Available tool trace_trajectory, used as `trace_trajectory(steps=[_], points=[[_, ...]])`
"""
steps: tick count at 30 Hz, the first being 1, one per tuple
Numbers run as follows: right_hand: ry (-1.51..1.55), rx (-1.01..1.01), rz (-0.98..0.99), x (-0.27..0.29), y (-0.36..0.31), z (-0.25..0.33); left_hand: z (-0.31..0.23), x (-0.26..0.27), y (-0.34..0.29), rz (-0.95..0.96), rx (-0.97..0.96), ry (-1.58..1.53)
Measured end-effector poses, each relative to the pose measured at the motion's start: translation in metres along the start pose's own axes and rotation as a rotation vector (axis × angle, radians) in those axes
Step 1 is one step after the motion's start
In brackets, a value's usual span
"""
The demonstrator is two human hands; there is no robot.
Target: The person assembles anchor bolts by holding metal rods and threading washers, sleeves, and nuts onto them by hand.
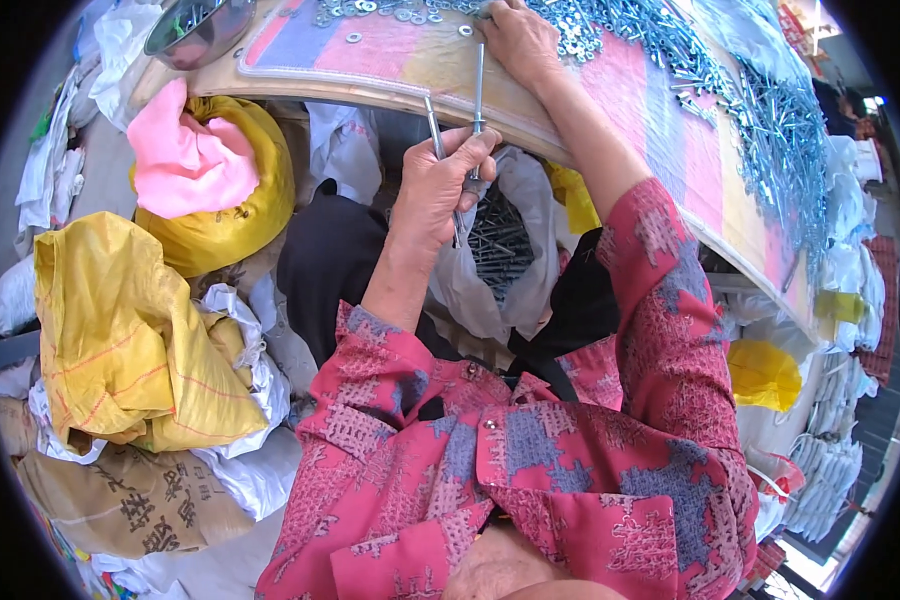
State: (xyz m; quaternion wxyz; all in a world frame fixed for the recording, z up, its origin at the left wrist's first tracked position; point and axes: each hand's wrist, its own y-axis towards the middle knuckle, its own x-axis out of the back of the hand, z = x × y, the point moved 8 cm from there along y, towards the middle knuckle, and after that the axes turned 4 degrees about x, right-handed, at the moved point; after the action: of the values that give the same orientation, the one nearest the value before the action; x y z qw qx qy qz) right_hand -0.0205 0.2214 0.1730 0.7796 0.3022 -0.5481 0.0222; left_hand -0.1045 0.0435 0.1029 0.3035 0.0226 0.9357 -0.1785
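My left hand [438,185] is closed around a few long metal bolts, held over the front edge of the table. One bolt [479,85] stands almost upright, with what looks like a washer low on its shank by my thumb. Another bolt [433,125] leans left, and metal ends poke out below my fingers. Stretched across the tabletop, my right hand [522,42] has its fingers bent down at the loose washers [577,42]; whatever is in its fingertips is too hidden to name. A single washer [465,31] lies just left of it.
Heaps of bolts [785,150] cover the table's right side, and a metal bowl [198,30] sits at its left corner. Below, between my knees, an open white bag [540,205] holds many bolts. Yellow sacks [120,330] and a pink cloth [190,155] crowd the left.
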Motion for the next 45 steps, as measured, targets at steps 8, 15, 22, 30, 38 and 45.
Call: trace_trajectory(steps=[8,15,22,30,38,45], points=[[-0.156,0.060,-0.250,0.027,-0.026,-0.013,0.011,-0.003,-0.005,0.047,0.009,0.033],[0.002,-0.093,-0.171,0.038,-0.071,-0.038,0.017,-0.013,-0.002,0.083,0.034,0.080],[0.247,-0.214,-0.080,0.048,-0.066,-0.040,0.025,-0.016,-0.005,0.073,0.033,0.082],[-0.143,0.099,-0.165,0.003,-0.001,-0.023,0.017,-0.007,0.000,-0.009,0.010,0.085],[-0.092,0.046,-0.149,0.024,-0.019,-0.025,0.017,-0.015,-0.005,0.056,0.039,0.089],[-0.269,0.159,-0.020,0.014,-0.022,-0.046,0.025,-0.017,-0.004,0.069,0.050,0.106]])
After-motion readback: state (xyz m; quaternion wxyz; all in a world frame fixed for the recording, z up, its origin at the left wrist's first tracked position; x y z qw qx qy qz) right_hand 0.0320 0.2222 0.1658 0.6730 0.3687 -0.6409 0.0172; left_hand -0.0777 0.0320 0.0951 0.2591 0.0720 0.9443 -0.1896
